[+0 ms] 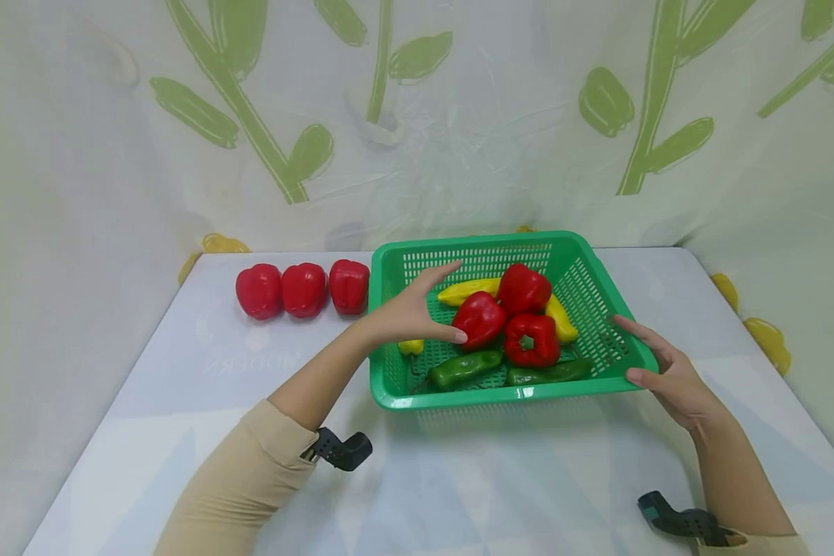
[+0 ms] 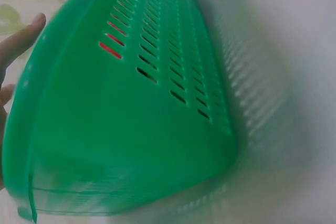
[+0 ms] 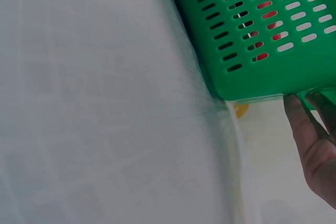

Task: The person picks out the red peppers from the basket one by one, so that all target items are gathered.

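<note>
A green plastic basket (image 1: 452, 399) stands on the table, its right end pinched at the rim by my right hand (image 1: 679, 382). In the right wrist view, fingers (image 3: 302, 124) meet the underside of that rim. My left hand (image 1: 411, 313) reaches over the basket's left side with thumb and fingers spread. Its thumb tip is at a red bell pepper (image 1: 479, 320); whether they touch I cannot tell. Beside that lie two more red bell peppers, one behind (image 1: 524, 289) and one in front (image 1: 531, 340). Green peppers (image 1: 466, 369) and yellow peppers (image 1: 469, 290) lie around them.
Three red bell peppers, left (image 1: 259, 291), middle (image 1: 304, 289) and right (image 1: 350, 286), stand in a row left of the basket. A white cloth with green leaf prints (image 1: 500, 154) hangs behind the pale table (image 1: 264, 401).
</note>
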`<act>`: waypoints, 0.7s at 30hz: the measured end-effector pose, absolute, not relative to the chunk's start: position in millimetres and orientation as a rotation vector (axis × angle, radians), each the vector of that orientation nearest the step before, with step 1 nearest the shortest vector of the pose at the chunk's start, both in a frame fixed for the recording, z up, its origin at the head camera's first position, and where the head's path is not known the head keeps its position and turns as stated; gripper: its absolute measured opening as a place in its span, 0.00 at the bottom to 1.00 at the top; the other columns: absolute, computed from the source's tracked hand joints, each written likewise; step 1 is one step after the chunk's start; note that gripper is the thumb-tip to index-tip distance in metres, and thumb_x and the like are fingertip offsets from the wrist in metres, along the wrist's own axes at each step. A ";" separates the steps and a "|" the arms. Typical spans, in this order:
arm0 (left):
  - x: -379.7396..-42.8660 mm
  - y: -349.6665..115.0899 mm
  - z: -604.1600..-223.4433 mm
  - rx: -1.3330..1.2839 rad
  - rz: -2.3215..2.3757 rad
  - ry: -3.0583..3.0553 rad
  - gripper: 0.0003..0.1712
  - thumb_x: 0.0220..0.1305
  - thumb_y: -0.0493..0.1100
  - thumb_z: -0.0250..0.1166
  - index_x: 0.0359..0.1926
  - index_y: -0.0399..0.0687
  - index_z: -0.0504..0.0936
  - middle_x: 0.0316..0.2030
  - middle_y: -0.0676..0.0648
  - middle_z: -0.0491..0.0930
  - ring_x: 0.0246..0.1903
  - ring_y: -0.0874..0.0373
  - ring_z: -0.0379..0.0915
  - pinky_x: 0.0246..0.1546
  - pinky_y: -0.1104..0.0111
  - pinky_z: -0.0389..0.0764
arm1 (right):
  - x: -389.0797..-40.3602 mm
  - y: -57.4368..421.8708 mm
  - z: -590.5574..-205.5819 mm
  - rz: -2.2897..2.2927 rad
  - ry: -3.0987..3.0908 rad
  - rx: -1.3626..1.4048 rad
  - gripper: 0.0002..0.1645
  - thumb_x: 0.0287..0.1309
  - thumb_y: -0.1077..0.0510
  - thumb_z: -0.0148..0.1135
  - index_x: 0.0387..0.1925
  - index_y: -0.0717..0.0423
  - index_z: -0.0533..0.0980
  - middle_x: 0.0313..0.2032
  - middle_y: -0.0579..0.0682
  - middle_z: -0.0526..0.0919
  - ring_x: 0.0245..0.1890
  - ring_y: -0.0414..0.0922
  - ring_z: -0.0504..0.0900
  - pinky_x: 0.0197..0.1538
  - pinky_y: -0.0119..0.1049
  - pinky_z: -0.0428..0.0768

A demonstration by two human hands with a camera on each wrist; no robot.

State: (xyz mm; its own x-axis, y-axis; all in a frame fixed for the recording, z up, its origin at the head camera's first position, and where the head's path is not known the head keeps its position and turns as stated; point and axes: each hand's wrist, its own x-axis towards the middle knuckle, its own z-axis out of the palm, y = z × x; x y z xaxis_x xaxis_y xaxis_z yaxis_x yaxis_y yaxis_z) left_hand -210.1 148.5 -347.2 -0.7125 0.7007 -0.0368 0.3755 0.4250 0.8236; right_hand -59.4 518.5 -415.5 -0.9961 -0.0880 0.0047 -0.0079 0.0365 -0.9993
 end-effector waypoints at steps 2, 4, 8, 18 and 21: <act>-211.4 151.9 -349.2 0.894 1.166 2.292 0.58 0.45 0.52 0.75 0.72 0.67 0.50 0.71 0.52 0.49 0.69 0.51 0.47 0.53 0.52 0.75 | -59.5 518.2 -415.5 -2.142 2.214 -0.103 0.37 0.61 0.60 0.58 0.70 0.42 0.59 0.67 0.41 0.52 0.55 0.31 0.68 0.51 0.21 0.73; -212.6 155.8 -350.8 0.874 1.141 2.286 0.58 0.45 0.52 0.74 0.73 0.66 0.50 0.71 0.52 0.49 0.69 0.50 0.47 0.54 0.51 0.75 | -59.4 518.0 -415.4 -2.143 2.213 -0.101 0.37 0.61 0.60 0.58 0.70 0.41 0.59 0.67 0.41 0.53 0.55 0.31 0.68 0.51 0.21 0.74; -214.5 166.5 -353.4 0.872 1.107 2.265 0.57 0.46 0.51 0.73 0.73 0.61 0.49 0.71 0.49 0.47 0.69 0.49 0.46 0.55 0.52 0.74 | -59.0 518.4 -414.8 -2.149 2.212 -0.119 0.37 0.62 0.60 0.57 0.70 0.42 0.59 0.66 0.40 0.53 0.55 0.31 0.69 0.51 0.21 0.74; -213.6 195.7 -366.5 0.868 1.037 2.228 0.58 0.46 0.46 0.74 0.73 0.57 0.50 0.70 0.42 0.44 0.66 0.47 0.51 0.53 0.57 0.76 | -59.2 518.4 -415.2 -2.175 2.188 -0.161 0.37 0.62 0.62 0.56 0.70 0.43 0.59 0.65 0.38 0.56 0.55 0.32 0.70 0.51 0.22 0.74; -212.6 201.2 -369.9 0.865 0.999 2.245 0.58 0.46 0.45 0.75 0.73 0.57 0.50 0.71 0.40 0.42 0.67 0.45 0.48 0.54 0.56 0.75 | -59.5 517.2 -415.8 -2.184 2.188 -0.167 0.37 0.61 0.63 0.56 0.70 0.44 0.59 0.65 0.38 0.56 0.55 0.32 0.70 0.51 0.22 0.74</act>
